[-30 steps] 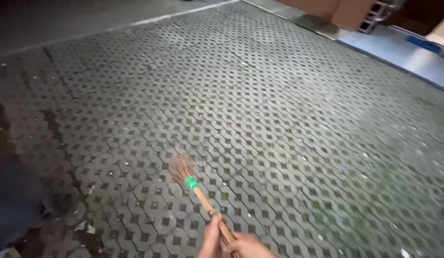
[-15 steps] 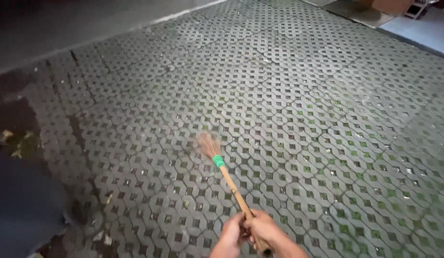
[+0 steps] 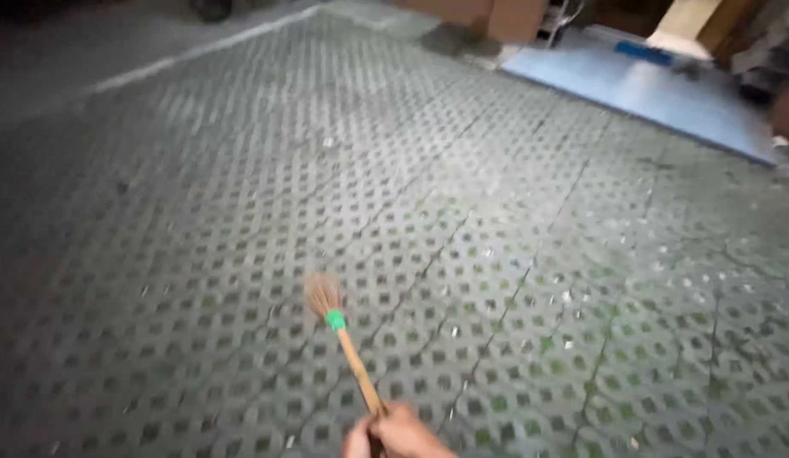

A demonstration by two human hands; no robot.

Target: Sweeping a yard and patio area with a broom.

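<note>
Paving [image 3: 513, 220]: I am looking farther across the grey patterned blocks than a moment ago; a blue ramp [image 3: 657, 93] is showing again at top right.
Broom [image 3: 344, 339]: its bristles are touching the blocks left of centre, swung back left.
Right hand [image 3: 405, 432]: I am gripping the wooden handle's end.
Left hand [image 3: 357, 441]: mostly out of frame now, grip unclear.
</note>
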